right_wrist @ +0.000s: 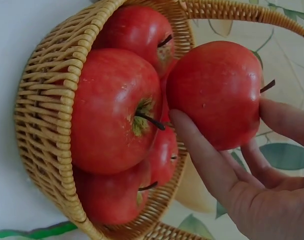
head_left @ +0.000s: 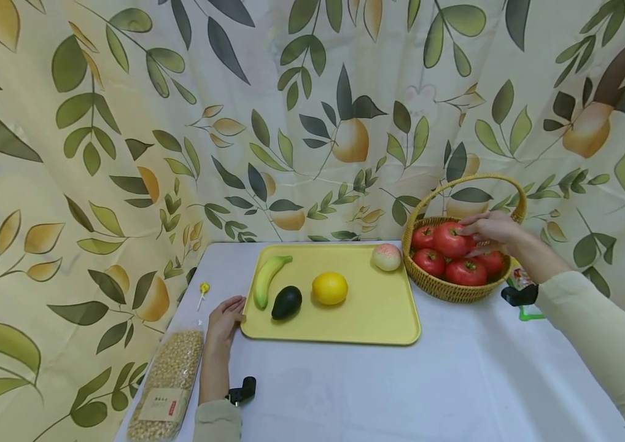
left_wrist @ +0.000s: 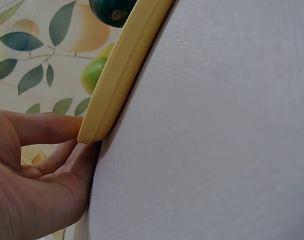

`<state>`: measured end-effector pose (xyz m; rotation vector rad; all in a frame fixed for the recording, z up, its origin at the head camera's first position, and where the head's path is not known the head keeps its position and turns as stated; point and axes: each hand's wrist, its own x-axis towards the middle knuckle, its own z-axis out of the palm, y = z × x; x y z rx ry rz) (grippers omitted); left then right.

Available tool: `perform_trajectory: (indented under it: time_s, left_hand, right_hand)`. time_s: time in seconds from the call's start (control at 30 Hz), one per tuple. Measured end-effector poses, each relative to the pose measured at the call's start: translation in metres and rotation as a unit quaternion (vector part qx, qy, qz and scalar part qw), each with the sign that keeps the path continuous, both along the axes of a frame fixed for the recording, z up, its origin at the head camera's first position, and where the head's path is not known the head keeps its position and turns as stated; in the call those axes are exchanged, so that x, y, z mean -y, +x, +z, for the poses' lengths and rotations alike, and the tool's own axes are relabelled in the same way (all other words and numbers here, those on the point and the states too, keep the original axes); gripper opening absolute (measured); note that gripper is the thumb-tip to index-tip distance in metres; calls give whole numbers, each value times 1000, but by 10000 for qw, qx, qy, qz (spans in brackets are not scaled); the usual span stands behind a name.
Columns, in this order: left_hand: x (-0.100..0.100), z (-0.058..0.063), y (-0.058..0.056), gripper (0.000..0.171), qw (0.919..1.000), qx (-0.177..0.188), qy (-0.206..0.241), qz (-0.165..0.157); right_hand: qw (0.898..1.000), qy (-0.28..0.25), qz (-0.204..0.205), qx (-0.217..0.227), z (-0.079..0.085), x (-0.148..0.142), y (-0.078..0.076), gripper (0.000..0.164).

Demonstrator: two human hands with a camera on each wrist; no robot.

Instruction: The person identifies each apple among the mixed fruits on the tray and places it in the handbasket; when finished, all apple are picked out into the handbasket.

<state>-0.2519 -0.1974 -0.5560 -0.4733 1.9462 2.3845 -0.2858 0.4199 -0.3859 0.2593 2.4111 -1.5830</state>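
Note:
With my right hand point(head_left: 492, 232) I grip a red apple point(right_wrist: 217, 92) at the top of a heap in a wicker basket point(head_left: 456, 292). Thumb and fingers lie around its sides, and its stem shows in the right wrist view. Several more red apples point(head_left: 466, 272) fill the basket below it. My left hand point(head_left: 225, 319) holds the left edge of a yellow tray point(head_left: 340, 328), with fingertips at the rim. On that tray lie a banana point(head_left: 268, 279), a dark avocado point(head_left: 287, 302), a lemon point(head_left: 329, 288) and, at the back right corner, a pinkish peach point(head_left: 387, 257).
A clear bag of pale yellow kernels point(head_left: 171, 362) lies at the table's left side, with a yellow lollipop point(head_left: 204, 288) behind it. Right of the basket, a green-edged item point(head_left: 528, 313) is partly hidden by my sleeve. A leaf-patterned curtain point(head_left: 312, 123) hangs behind the white table point(head_left: 379, 393).

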Motion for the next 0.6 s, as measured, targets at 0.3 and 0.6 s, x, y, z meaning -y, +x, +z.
perform_trajectory:
  time_s: [0.3,0.6]
  left_hand:
    - [0,1,1,70,10000,3,68,-33]
    - [0,-1,2,67,10000,30,-14,-33]
  right_hand:
    - [9996,-116,-246,-82,-10,-4,-6,62]
    - [9993,132,-324,-100,-20,-9,-11,63]
